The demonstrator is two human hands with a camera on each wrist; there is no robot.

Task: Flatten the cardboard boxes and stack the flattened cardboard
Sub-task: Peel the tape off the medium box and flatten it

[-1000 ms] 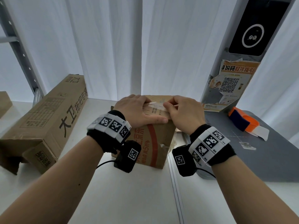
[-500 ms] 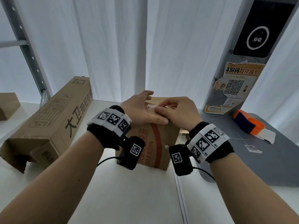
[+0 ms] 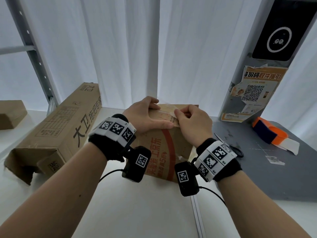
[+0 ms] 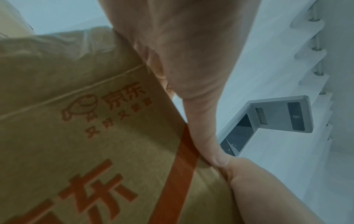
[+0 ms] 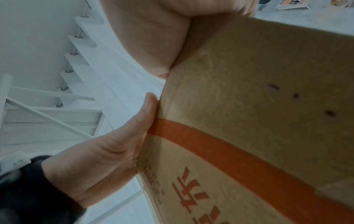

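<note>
Both hands work at the top of the small cardboard box (image 3: 164,148), which stands upright on the white table (image 3: 137,212) and serves as our landmark. We see the left hand (image 3: 145,115) gripping the box's upper left corner: its fingers curl over the far top edge and its thumb (image 3: 161,125) lies flat along the near top edge. The left wrist view shows that thumb pressed against the box's printed front, next to the orange stripe (image 4: 172,181). We see the right hand (image 3: 193,124) at the box's upper right, its fingertips drawn together and pinching a strip of clear tape (image 3: 169,111) that runs across the box top. The two hands sit close together, the left thumb tip just beside the right hand.

Left of the box, a long cardboard box (image 3: 56,133) lies on its side on the table, its near end torn open. Farther left, we note the corner of another brown box (image 3: 12,114). Right of the landmark box lies a grey mat (image 3: 274,182), on which we see scissors (image 3: 235,150) partly hidden by the right wrist, and an orange tape dispenser (image 3: 269,133) farther right. Behind the box hang white curtains (image 3: 128,48).
</note>
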